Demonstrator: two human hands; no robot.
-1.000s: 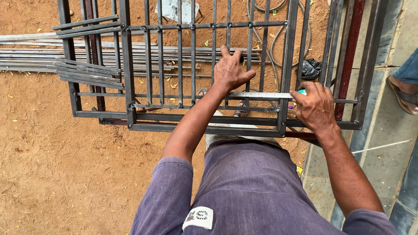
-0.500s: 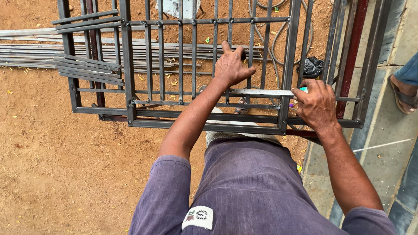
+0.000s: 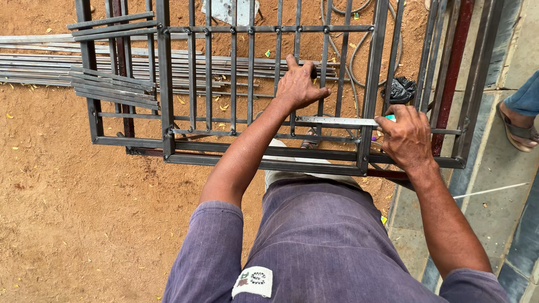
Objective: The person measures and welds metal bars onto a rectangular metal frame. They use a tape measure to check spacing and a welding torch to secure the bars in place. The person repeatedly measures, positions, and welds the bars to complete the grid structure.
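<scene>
A dark welded steel grille frame (image 3: 264,151) lies flat over sandy ground in front of me. My left hand (image 3: 298,85) is closed around one of its thin vertical bars near the middle. My right hand (image 3: 406,137) pinches the right end of a flat silver metal ruler (image 3: 337,120) and presses it across the bars, beside a thick upright of the frame. A small turquoise object (image 3: 389,118) shows at my right fingertips.
Long steel strips (image 3: 67,62) lie stacked on the sand at the left. Cables (image 3: 359,56) and a black bag (image 3: 401,90) lie under the frame. More frames (image 3: 449,67) stand at the right. Another person's sandalled foot (image 3: 519,126) rests on the stone paving.
Both hands keep their hold, shifting only a little with the view. The ruler stays across the bars.
</scene>
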